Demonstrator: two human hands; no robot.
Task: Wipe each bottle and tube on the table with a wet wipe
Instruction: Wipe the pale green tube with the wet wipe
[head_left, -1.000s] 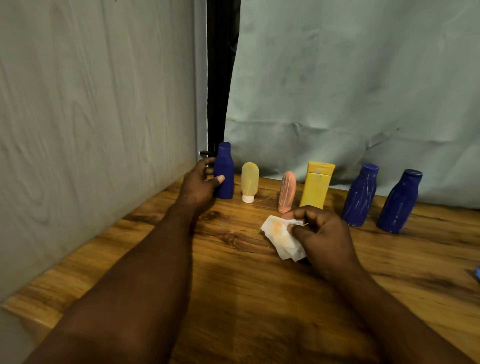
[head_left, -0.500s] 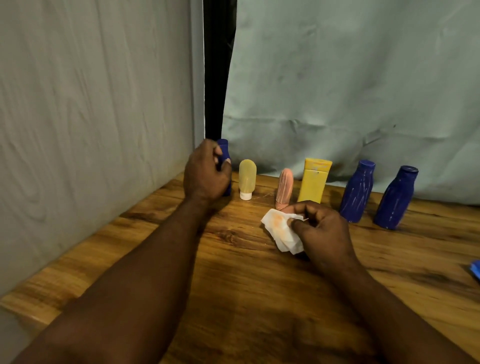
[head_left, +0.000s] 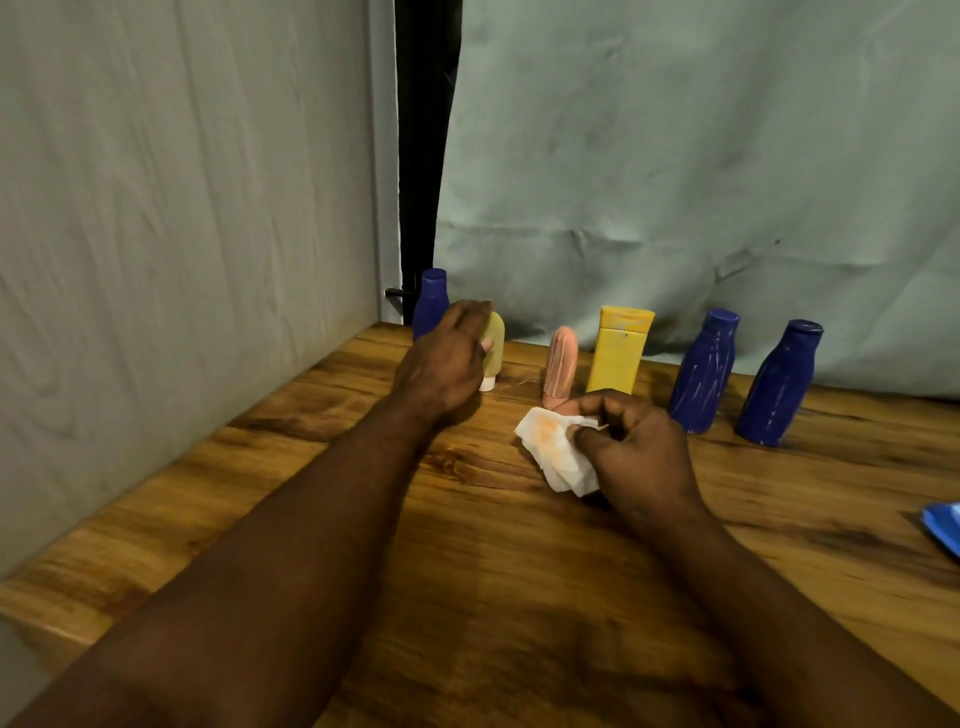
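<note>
The left hand (head_left: 447, 358) reaches to the back of the wooden bench (head_left: 311, 493) and curls its fingers round the pale yellow tube (head_left: 496, 345), thumb tip pressed on the tube's front. The tube is smooth, round-topped and translucent-looking, and stands on a small white cap. The hand is a little blurred. Just behind and to the left of it stands a first blue bottle (head_left: 432, 296), matt plastic with a narrow neck and flat cap, its lower part hidden by the knuckles.

The right hand (head_left: 639, 447) hovers low over the bench, nearer the person, and pinches a wet wipe (head_left: 558, 452) between thumb and curled fingers. The wipe is white, crumpled into soft folds, with an orange smear across its middle.

Just beyond the right hand's fingertips stands a pink tube (head_left: 560, 366), slim, rounded on top, with lengthwise ribs. Beside it is a yellow bottle (head_left: 621, 353), flat-sided and rectangular with a squared cap. Further right of the right hand stand a second blue bottle (head_left: 704, 369) and a third blue bottle (head_left: 779, 384), both streaked with pale marks.

The bench has glossy, strongly grained planks. A shiny blue packet (head_left: 943, 525) lies at the right edge, well apart from the right hand. Creased grey-green cloth (head_left: 675, 156) hangs behind the row.
</note>
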